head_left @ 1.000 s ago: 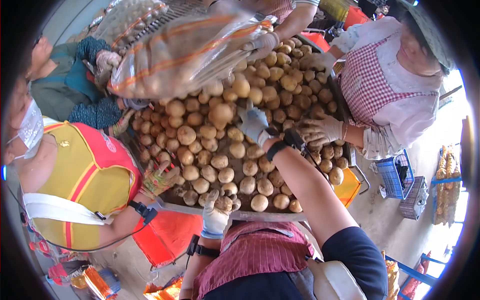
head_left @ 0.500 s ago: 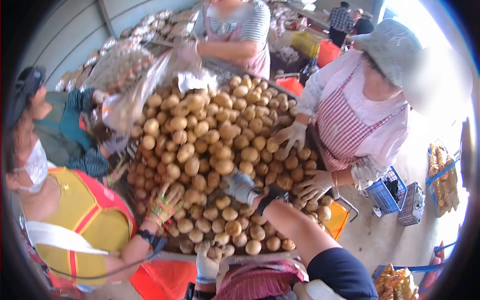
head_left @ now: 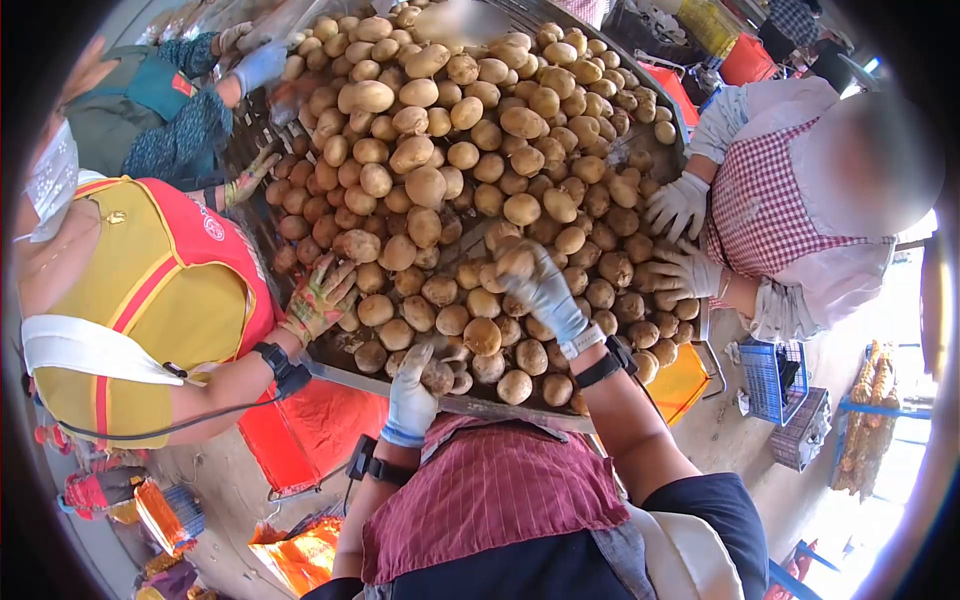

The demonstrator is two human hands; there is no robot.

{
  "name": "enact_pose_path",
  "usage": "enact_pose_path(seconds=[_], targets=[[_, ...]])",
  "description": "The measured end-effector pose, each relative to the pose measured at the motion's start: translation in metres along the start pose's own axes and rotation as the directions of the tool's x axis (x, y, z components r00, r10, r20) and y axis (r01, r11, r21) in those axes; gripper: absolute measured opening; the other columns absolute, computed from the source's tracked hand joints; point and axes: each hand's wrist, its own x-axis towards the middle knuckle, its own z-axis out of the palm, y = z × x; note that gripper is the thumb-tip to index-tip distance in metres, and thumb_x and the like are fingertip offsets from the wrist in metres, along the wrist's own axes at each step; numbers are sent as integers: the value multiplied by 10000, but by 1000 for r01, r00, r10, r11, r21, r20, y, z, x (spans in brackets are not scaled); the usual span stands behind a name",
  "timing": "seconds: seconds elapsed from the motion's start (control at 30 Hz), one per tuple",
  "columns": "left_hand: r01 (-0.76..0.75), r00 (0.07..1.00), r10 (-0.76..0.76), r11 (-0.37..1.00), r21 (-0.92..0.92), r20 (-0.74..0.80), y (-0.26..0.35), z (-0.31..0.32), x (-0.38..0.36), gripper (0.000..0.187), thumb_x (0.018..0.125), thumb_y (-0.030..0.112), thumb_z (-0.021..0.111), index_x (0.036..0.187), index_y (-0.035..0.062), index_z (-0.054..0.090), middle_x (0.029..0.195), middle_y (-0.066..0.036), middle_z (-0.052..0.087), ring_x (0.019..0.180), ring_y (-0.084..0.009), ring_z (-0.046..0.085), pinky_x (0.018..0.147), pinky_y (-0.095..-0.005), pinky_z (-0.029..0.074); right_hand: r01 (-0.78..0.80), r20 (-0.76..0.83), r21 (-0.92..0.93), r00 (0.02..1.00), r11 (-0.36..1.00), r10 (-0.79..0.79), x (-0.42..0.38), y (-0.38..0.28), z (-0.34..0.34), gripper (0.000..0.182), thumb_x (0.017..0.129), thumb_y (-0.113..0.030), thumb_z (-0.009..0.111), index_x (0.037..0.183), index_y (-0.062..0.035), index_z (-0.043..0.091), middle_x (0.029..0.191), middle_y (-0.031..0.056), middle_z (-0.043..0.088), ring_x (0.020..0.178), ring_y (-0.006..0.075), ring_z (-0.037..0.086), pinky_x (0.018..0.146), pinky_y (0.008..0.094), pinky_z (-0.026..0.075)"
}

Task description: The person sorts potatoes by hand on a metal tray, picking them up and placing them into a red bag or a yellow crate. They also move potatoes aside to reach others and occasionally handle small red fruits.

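Potatoes (head_left: 425, 186) lie heaped on a dark table (head_left: 470, 408) in front of me. My left hand (head_left: 412, 395), in a white and blue glove, is at the table's near edge, its fingers closed round a potato (head_left: 437, 377). Farther right and a little deeper over the pile is my right hand (head_left: 545, 290), gloved too, with a wristband and a black strap on the wrist. Its fingers grip another potato (head_left: 515, 262) just above the heap.
On the left, a co-worker in a yellow top (head_left: 150, 290) rests a patterned glove (head_left: 320, 298) near the pile; another stands behind. A co-worker in a checked apron (head_left: 765, 200) is at the right. Red container (head_left: 310, 425), yellow container (head_left: 680, 385) and blue crate (head_left: 772, 382) stand below.
The view has tilted down and shifted. My right hand has risen from among the potatoes and now holds one. My left hand has closed round a potato at the near edge.
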Motion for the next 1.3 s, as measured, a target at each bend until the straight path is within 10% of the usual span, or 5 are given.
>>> enact_pose_path(seconds=[0.13, 0.33, 0.73, 0.97, 1.3], targets=[[-13, 991, 28, 993, -118, 131, 5, 24, 23, 438, 939, 275, 627, 1327, 90, 540, 1268, -96, 616, 1098, -259, 619, 941, -420, 532, 432, 574, -615, 819, 660, -1, -31, -40, 43, 603, 723, -329, 861, 1236, -147, 603, 1394, 168, 472, 1365, 322, 368, 1128, 455, 309], [2, 952, 78, 966, -258, 297, 14, -11, 34, 457, 916, 420, 631, 1266, 131, 581, 1221, -93, 638, 1001, -251, 641, 772, -454, 560, 71, 134, -327, 991, 943, -28, -7, -10, 49, 673, 729, -410, 813, 1242, -56, 560, 1248, 178, 587, 1190, 356, 543, 1060, 476, 362], [-364, 921, 388, 872, 327, -10, 20, -2, 8, 538, 905, 40, 643, 1408, 64, 455, 1259, -85, 597, 1095, -192, 620, 901, -314, 550, 347, 319, -938, 851, 9, 418, -41, -28, 83, 588, 690, -375, 794, 1209, -162, 616, 1441, 189, 367, 1160, 409, 514, 932, 489, 471], [-275, 960, 279, 949, -154, 8, 34, -18, -1, 456, 935, 318, 635, 1308, 75, 537, 1160, -91, 646, 1009, -219, 643, 806, -351, 553, -48, -44, -182, 998, 982, 40, -12, -17, 25, 484, 953, -491, 556, 1190, -69, 589, 1160, 73, 618, 1004, 217, 634, 848, 365, 539], [-506, 829, 308, 767, -393, -466, 40, -169, -127, 581, 896, 605, 559, 1241, 137, 557, 1134, -95, 653, 847, -245, 627, 731, -396, 515, -601, 761, -276, 339, 750, 553, -54, 24, 220, 431, 956, -437, 607, 1230, -112, 536, 902, -28, 573, 781, 74, 563, 624, 244, 503]])
